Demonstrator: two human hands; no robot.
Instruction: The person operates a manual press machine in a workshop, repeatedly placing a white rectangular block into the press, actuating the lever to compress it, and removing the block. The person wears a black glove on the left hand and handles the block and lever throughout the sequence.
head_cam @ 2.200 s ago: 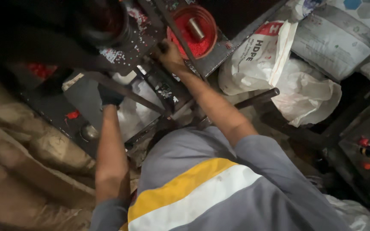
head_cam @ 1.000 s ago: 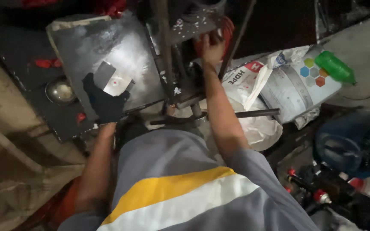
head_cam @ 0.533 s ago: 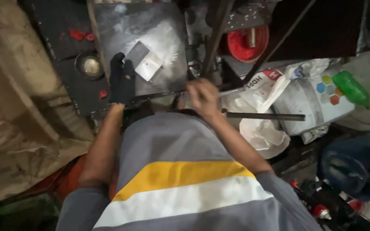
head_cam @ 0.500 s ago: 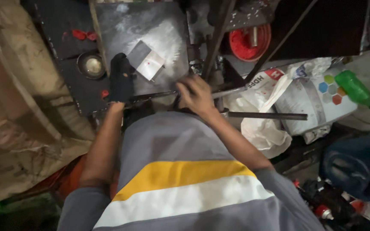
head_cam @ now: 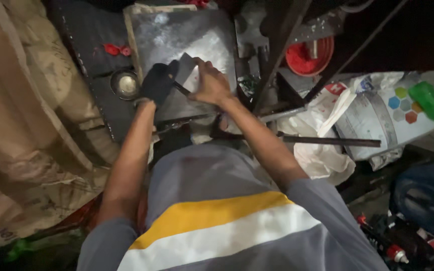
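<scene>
Hands meet over a shiny grey metal plate (head_cam: 177, 40) that lies flat on a dark table (head_cam: 84, 45). The left hand (head_cam: 157, 83) wears a black glove. It is curled shut around a thin dark tool (head_cam: 182, 89), and the tool sticks out toward the right hand. The right hand (head_cam: 211, 83) is bare. Its fingers are bent and pinch a small grey flat piece (head_cam: 189, 62) that rests on the metal plate. The two hands are just beside each other, almost touching, and the tool runs between them. The flat piece sits right between the hands, at the top of the right hand's fingers.

Just left of the gloved hand, a small round metal cup (head_cam: 125, 85) sits in the dark table. A bit above that cup lie little red bits (head_cam: 114, 49). Near the arms, below the hands, a long dark metal bar (head_cam: 327, 141) lies across and points off to the right. Past the right hand, up and to the right, is a red round dish (head_cam: 310, 55) with a metal pin in the middle. Further right sits a white bucket (head_cam: 383, 120) with coloured shapes on it, and a crumpled white bag (head_cam: 322, 155) lies by it. A green bottle (head_cam: 430, 103) rests at the far right. Well to the left of the hands are big brown sacks (head_cam: 21, 115). The person wears a grey shirt (head_cam: 227, 221) with a yellow and white stripe.
</scene>
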